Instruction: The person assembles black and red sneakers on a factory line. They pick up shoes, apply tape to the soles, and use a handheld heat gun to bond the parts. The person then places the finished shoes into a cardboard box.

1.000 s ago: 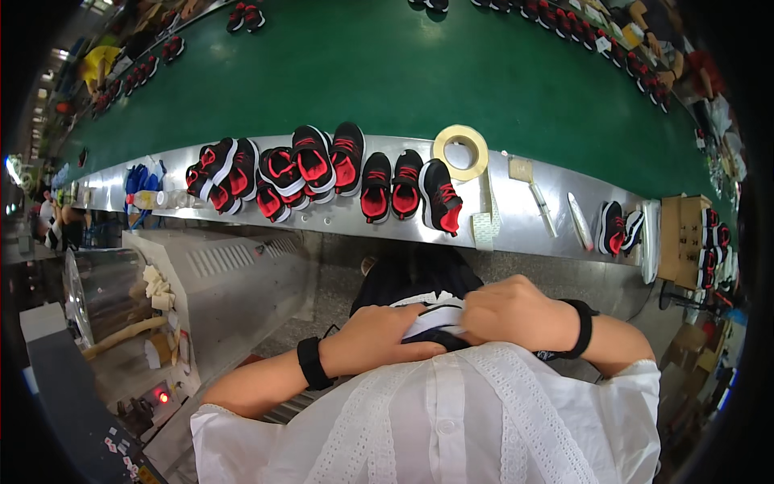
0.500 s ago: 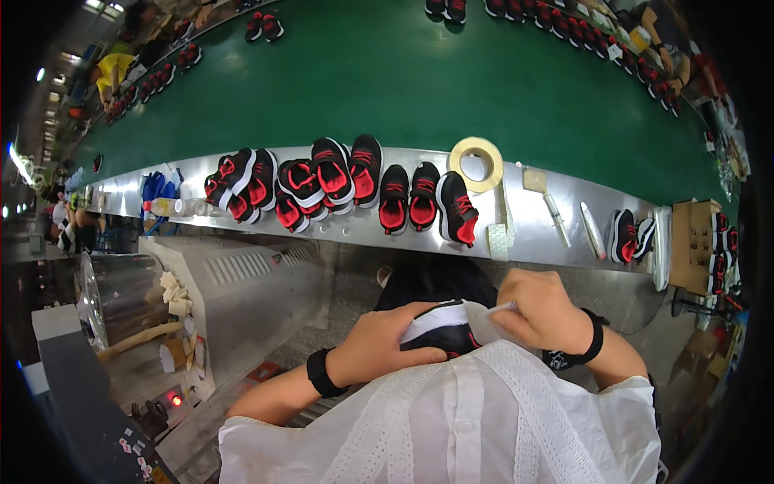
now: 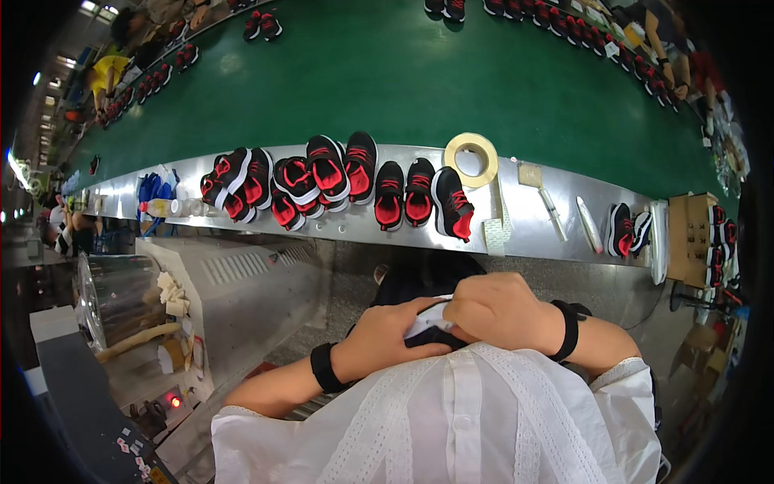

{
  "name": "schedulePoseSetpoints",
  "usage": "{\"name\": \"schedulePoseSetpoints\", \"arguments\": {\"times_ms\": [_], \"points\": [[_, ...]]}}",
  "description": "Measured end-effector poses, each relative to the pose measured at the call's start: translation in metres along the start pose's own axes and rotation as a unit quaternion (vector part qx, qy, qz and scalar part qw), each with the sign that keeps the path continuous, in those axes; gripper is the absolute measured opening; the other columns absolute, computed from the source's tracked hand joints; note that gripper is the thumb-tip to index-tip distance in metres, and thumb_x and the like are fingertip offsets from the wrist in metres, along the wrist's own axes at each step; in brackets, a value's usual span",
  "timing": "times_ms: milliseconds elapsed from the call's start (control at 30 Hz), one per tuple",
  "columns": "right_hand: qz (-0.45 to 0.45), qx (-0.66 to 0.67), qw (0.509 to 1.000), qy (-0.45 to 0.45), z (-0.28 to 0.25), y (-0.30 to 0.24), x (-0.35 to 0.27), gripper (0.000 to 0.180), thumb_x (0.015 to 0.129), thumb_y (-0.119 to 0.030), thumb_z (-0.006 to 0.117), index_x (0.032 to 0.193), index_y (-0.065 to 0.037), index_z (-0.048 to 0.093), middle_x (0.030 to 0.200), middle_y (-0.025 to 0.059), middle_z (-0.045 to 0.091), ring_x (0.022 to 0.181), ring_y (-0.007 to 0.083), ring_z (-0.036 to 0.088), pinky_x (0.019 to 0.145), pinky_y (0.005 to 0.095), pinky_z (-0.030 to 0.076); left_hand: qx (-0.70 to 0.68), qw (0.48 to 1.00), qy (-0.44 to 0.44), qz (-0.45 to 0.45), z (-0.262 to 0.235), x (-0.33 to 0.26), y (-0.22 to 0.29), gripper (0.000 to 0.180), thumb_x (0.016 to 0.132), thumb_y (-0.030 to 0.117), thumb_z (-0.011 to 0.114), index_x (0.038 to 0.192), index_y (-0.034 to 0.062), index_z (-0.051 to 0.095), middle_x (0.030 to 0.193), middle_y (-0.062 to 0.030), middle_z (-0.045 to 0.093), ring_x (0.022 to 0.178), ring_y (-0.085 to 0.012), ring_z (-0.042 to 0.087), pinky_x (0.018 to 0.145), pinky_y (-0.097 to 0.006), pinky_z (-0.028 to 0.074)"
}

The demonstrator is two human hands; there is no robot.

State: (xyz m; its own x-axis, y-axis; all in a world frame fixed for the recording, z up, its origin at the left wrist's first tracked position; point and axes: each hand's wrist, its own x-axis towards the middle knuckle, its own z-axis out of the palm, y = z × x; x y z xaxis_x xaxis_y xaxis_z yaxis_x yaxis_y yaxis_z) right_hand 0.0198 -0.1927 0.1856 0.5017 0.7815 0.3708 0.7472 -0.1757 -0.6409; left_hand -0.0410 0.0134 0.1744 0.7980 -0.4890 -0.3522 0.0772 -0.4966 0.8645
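Note:
Close to my chest, my left hand (image 3: pixel 380 335) is wrapped round a black sneaker with a white sole (image 3: pixel 427 321), thumb along its near side. My right hand (image 3: pixel 501 313) is curled over the shoe's right end, covering much of it. Whatever its fingers pinch is hidden now. Beyond my hands, on the metal ledge, stand three black-and-red sneakers (image 3: pixel 419 194) in a row. To their left lies a heap of more such sneakers (image 3: pixel 310 179).
A tape roll (image 3: pixel 471 160), a syringe-like tube (image 3: pixel 553 214) and a white tube (image 3: pixel 589 224) lie on the metal ledge (image 3: pixel 347 229). Beyond is a green belt (image 3: pixel 363 73). A grey machine (image 3: pixel 242 298) stands left; a cardboard box (image 3: pixel 685 238) is at right. People work along the far edges.
My right hand has moved left and down onto the shoe. The thin whitish item it held half a second ago is out of sight. My left hand keeps its hold on the sneaker.

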Motion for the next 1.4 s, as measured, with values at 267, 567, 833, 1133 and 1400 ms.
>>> {"name": "schedulePoseSetpoints", "arguments": {"times_ms": [267,567,833,1133,1400], "points": [[-0.032,-0.008,0.998,-0.061,-0.001,-0.002,-0.003,0.013,0.068,-0.013,0.059,0.069,-0.008,0.047,0.067,0.0048,0.048,0.058,0.0211,0.055,0.049,0.0326,0.046,0.041,0.999,-0.008,0.012,0.011,-0.001,-0.007,0.067,0.071,0.048,0.071,0.124,0.0111,0.053,0.079,-0.0163,0.065,0.067,-0.0308,0.064,0.062,-0.036,0.051],[-0.045,-0.008,0.998,-0.045,0.001,-0.001,0.0,0.021,0.059,-0.016,0.065,0.068,-0.009,0.047,0.061,0.0029,0.042,0.052,0.0202,0.051,0.043,0.0317,0.043,0.036,0.999,-0.029,-0.026,0.011,-0.001,-0.007,0.068,0.072,0.049,0.071,0.124,0.0099,0.053,0.075,-0.0166,0.065,0.067,-0.0318,0.065,0.061,-0.037,0.05],[-0.025,-0.036,0.996,-0.083,-0.006,0.004,-0.012,0.015,0.068,-0.016,0.06,0.071,-0.009,0.047,0.066,0.0038,0.046,0.058,0.0198,0.054,0.047,0.0314,0.046,0.026,1.0,0.011,0.007,0.019,-0.004,-0.018,0.066,0.072,0.051,0.07,0.122,0.0093,0.055,0.068,-0.0158,0.063,0.064,-0.0311,0.064,0.059,-0.037,0.05],[-0.029,-0.033,0.995,-0.086,-0.007,0.004,-0.012,0.013,0.065,-0.014,0.06,0.069,-0.008,0.05,0.064,0.0032,0.047,0.056,0.0193,0.054,0.046,0.0301,0.046,0.029,0.999,0.012,-0.008,0.016,-0.003,-0.014,0.068,0.07,0.052,0.071,0.12,0.0068,0.056,0.071,-0.0162,0.064,0.064,-0.0307,0.064,0.058,-0.035,0.049],[0.052,-0.095,0.983,-0.151,-0.011,0.018,-0.064,0.015,0.069,-0.015,0.064,0.07,-0.009,0.051,0.063,0.0046,0.048,0.055,0.0216,0.055,0.046,0.0328,0.045,-0.094,0.994,0.052,-0.024,0.016,-0.015,-0.024,0.068,0.07,0.044,0.074,0.122,0.0046,0.054,0.078,-0.0179,0.065,0.072,-0.031,0.066,0.065,-0.034,0.05]]}}
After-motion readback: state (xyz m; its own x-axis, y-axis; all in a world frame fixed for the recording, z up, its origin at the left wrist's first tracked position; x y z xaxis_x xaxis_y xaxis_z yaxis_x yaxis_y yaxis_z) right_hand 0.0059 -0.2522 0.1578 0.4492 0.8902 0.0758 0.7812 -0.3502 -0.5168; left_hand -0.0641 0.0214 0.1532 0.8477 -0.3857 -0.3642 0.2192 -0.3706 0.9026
